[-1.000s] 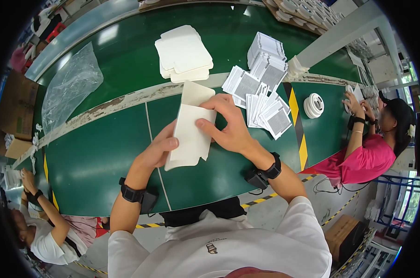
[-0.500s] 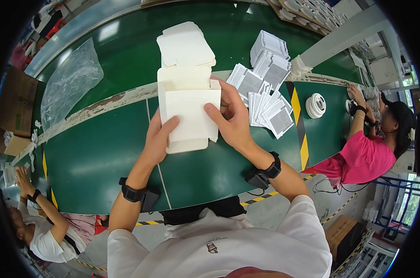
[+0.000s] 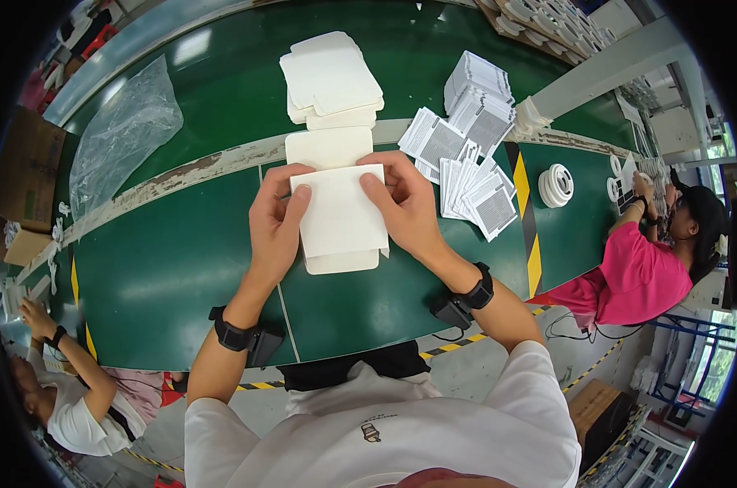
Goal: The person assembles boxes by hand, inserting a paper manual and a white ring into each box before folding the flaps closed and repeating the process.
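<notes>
Both hands pinch the white carton blank (image 3: 338, 215) at its side edges, left hand (image 3: 275, 226) and right hand (image 3: 407, 210) thumbs on top, above the green table (image 3: 165, 268); judged light, thin, easily creased, so edge holds suit.

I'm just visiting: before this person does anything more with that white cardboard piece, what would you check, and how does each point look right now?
1. Both hands on the white carton blank: ok; left hand and right hand grip its sides.
2. Blank off the green table: cannot tell.
3. Stack of flat blanks within reach: ok.
4. Printed leaflets tidy: not ok, fanned out loosely.
5. Plastic bag clear of the hands: ok.
</notes>
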Tool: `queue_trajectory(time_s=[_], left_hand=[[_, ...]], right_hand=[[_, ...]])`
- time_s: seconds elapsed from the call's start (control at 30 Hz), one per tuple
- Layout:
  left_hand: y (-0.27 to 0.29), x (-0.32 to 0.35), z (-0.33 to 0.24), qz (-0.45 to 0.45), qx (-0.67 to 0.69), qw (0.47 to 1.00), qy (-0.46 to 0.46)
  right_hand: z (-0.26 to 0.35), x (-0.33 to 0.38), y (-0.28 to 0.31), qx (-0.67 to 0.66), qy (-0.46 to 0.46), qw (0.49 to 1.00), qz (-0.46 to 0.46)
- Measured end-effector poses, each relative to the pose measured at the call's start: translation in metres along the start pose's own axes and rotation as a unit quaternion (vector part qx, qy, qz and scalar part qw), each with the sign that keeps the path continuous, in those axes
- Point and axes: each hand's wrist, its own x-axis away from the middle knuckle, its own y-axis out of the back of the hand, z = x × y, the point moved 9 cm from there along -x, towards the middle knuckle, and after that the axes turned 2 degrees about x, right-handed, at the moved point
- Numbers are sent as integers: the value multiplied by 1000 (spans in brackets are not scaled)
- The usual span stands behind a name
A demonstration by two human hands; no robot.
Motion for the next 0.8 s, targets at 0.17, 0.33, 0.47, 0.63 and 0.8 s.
queue_trajectory(time_s=[0.17,0.33,0.47,0.63,0.8], left_hand=[[8,0,9,-10,-24,1000,4],[5,0,10,-2,-54,999,0],[0,-6,6,6,31,999,4],[-5,-5,10,35,71,996,32],[-1,-5,24,80,87,991,64]], right_hand=[[-4,-1,1,-8,1,1000,-11],[-10,-4,5,-8,-26,999,-19],[-20,-6,5,-38,-62,997,2],[-27,-7,5,37,-13,999,29],[-1,-4,-5,-100,-27,994,31]])
